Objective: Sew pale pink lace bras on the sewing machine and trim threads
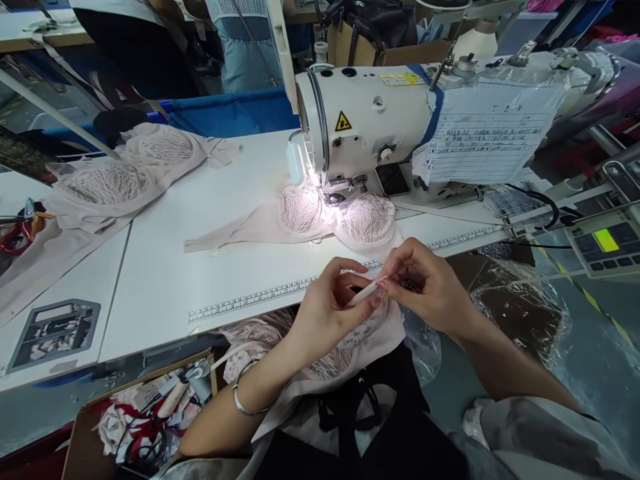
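Observation:
My left hand (323, 313) and my right hand (425, 283) meet just in front of the table edge. Both are closed in a pinch on a narrow pale pink edge or strap of a bra (333, 363), whose lace cups and band lie across my lap. Fingers hide part of the pinched spot. Beyond my hands a second pale pink lace bra (367, 220) rests at the sewing machine (370, 120), its middle under the lit needle area and one wing spread to the left.
More pale bras (105, 187) lie on the left of the white table (155, 267), near red-handled scissors (17, 233). A printed ruler strip (260, 293) runs along the front edge. Below left stands a box of scraps (145, 413). A phone (393, 180) lies by the machine, with a control panel (607, 240) at right.

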Action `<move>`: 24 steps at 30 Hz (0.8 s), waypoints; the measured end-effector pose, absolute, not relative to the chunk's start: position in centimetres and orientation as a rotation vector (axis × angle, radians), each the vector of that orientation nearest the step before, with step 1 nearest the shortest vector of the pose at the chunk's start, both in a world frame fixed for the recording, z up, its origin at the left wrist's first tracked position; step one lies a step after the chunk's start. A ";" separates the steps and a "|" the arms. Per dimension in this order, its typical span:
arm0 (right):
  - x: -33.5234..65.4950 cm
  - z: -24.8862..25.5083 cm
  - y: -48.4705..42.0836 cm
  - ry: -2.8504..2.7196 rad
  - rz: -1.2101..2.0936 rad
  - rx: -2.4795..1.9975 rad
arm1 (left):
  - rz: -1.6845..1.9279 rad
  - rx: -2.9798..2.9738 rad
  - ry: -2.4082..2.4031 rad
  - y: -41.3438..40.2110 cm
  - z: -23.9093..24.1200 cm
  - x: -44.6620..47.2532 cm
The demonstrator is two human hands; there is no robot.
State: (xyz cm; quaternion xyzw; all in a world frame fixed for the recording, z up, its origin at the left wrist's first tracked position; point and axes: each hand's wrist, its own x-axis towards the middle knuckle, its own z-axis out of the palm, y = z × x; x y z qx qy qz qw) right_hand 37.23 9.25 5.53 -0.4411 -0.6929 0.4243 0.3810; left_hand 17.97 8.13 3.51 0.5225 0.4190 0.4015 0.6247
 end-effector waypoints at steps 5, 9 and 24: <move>37.2 6.0 9.0 -1.826 1.042 -1.204 | 0.950 1.320 1.103 8.2 3.4 18.6; 37.9 5.7 9.5 -1.779 0.924 -1.201 | 0.944 1.168 1.061 8.5 3.3 18.7; 38.8 5.2 10.8 -1.920 1.327 -1.151 | 0.919 1.020 0.923 9.2 2.9 18.7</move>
